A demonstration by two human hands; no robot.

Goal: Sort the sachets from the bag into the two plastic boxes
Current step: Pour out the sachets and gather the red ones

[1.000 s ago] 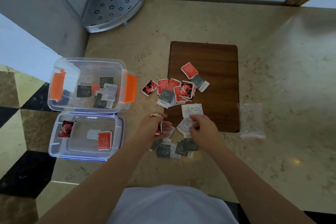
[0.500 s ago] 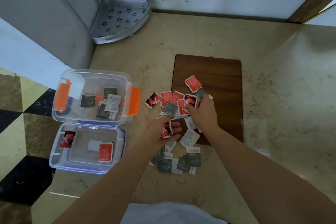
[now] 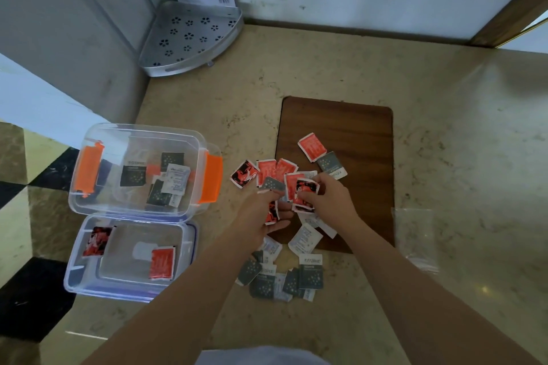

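The red-and-black printed foil sachet [image 3: 305,187] lies atop the loose pile on the worktop [image 3: 444,127]; best peeled off singly so its neighbours stay put. The right hand [image 3: 329,201] has its grip pinched together on it. Just left, the left hand [image 3: 264,210] cups another red sachet [image 3: 272,213], fingers half curled.

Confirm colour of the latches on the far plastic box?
Orange latches on the clear far box; head view.
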